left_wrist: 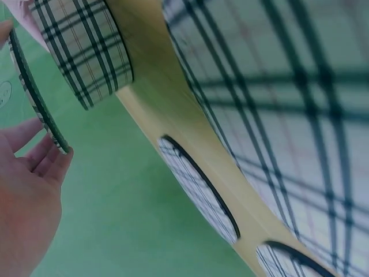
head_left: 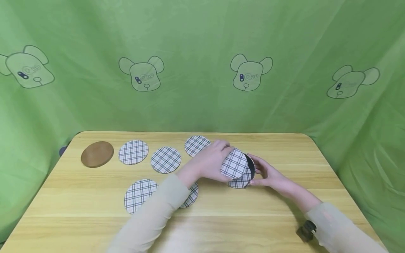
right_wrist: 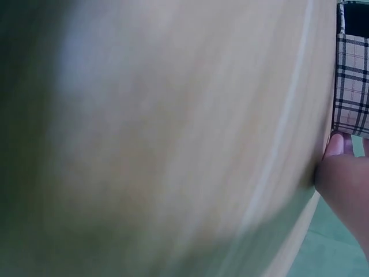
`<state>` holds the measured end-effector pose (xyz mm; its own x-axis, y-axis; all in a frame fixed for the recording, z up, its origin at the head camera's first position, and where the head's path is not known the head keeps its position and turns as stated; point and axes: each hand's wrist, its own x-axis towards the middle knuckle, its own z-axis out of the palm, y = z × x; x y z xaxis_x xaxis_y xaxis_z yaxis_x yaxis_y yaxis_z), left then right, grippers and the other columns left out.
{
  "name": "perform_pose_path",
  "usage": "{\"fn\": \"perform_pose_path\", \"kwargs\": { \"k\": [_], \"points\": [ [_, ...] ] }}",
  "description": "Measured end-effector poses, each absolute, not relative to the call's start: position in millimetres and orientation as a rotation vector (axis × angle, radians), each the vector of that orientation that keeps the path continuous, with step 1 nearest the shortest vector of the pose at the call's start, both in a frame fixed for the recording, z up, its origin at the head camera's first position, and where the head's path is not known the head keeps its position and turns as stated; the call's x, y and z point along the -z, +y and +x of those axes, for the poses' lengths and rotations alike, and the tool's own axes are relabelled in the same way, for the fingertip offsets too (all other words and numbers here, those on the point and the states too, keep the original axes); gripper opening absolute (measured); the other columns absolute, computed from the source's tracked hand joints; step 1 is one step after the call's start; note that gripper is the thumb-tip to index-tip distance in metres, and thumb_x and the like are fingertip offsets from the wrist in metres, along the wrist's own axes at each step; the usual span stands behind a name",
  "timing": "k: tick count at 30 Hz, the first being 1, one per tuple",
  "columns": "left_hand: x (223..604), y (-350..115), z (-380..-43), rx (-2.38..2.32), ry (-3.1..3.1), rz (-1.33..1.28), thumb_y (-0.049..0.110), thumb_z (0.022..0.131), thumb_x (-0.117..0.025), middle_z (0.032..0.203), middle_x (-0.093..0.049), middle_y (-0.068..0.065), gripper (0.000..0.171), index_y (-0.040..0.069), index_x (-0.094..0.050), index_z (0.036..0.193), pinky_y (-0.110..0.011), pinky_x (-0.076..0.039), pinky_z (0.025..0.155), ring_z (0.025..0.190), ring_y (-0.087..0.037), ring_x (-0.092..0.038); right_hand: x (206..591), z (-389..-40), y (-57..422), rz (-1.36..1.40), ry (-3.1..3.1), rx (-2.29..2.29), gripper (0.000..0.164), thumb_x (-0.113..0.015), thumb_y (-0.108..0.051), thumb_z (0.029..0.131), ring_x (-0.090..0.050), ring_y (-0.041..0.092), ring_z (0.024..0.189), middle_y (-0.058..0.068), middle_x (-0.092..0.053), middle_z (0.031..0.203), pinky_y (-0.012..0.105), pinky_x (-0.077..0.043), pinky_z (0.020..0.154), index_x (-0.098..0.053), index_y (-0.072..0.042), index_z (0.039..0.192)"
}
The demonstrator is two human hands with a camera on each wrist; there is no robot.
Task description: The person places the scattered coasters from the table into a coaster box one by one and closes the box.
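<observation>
My left hand [head_left: 209, 162] pinches a round plaid coaster [head_left: 235, 163] at its edge, seen nearly edge-on in the left wrist view. That coaster is tilted and overlaps a plaid holder [head_left: 240, 181] with curved walls and a black inside. The holder's plaid wall [right_wrist: 353, 86] and some of its dark interior show in the right wrist view. Around the holder's right side curl the fingers and thumb of my right hand [head_left: 267, 175], gripping it. My left hand hides part of another plaid coaster [head_left: 196, 144] lying behind it.
A brown round disc [head_left: 97, 154] lies at the table's far left. Two plaid coasters, one left [head_left: 133, 152] and one right [head_left: 166, 160], lie beside it. Nearer me, the left sleeve partly covers a coaster [head_left: 139, 194] and another plaid piece [head_left: 191, 196]. Green cloth [head_left: 196, 98] hangs behind the table.
</observation>
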<state>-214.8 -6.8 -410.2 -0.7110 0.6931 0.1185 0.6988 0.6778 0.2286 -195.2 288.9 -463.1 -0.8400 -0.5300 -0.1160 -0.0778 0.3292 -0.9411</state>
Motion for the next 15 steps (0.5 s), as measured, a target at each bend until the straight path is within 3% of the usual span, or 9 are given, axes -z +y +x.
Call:
{"fn": "perform_pose_path", "kwargs": {
  "k": [7,15],
  "points": [
    [417,10,-216,0.289,-2.871,-1.174,0.069,0.074,-0.083,0.161,-0.045,-0.012,0.115,0.005,-0.043,0.161,-0.038,-0.041,0.128,0.149,-0.025,-0.044,462,-194,289,-0.514,2.204,1.511,0.103,-0.078,-0.005,0.091,-0.047,-0.003,0.129,0.033,-0.020,0.171,0.010,-0.045,0.106,-0.012,0.000,0.169],
    [425,23,-215,0.156,-2.847,-1.158,0.073,0.076,-0.079,0.160,-0.046,-0.013,0.115,0.004,-0.043,0.160,-0.035,-0.037,0.130,0.148,-0.025,-0.044,465,-195,289,-0.544,2.192,1.530,0.100,-0.077,-0.003,0.091,-0.050,-0.007,0.127,0.034,-0.020,0.170,0.008,-0.041,0.107,-0.013,0.001,0.168]
  ]
}}
